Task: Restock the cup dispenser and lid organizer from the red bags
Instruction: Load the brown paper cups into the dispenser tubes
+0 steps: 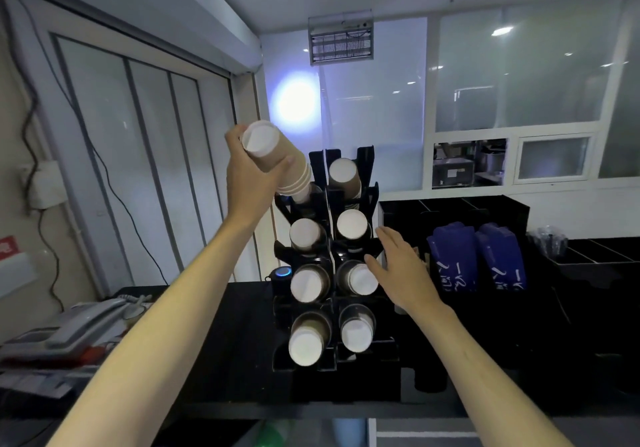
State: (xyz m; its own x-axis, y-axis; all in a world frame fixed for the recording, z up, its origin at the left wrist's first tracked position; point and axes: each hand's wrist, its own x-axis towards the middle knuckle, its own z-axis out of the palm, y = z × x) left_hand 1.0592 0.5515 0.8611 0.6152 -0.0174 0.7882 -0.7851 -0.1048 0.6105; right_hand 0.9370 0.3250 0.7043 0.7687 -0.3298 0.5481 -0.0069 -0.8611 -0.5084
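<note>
Above the top left slot of the black cup dispenser (332, 273), a stack of brown paper cups (277, 159) is tilted with its white bases toward the camera and its rims angled down into the slot. The left hand (251, 176) grips this stack around its middle, fingers and thumb curled round the cups. The dispenser stands near the middle of the black desk (239, 342) and has two columns of angled slots; the other seven slots each show a stack of cups with a white base facing out. The right hand (401, 270) is held wide with straight fingers just beside the dispenser's right side, at the level of the third row; whether it touches the frame I cannot tell. Right of the dispenser, toward the desk's back edge, a black compartmented organizer (512, 211) holds two packs of blue sleeves (476, 256). Further right lies a black divided tray (595, 256) with clear plastic cups (550, 239) behind it. At the desk's left edge sits a grey telephone (79, 325). A small black device with a blue light (282, 273) stands just left of the dispenser.
</note>
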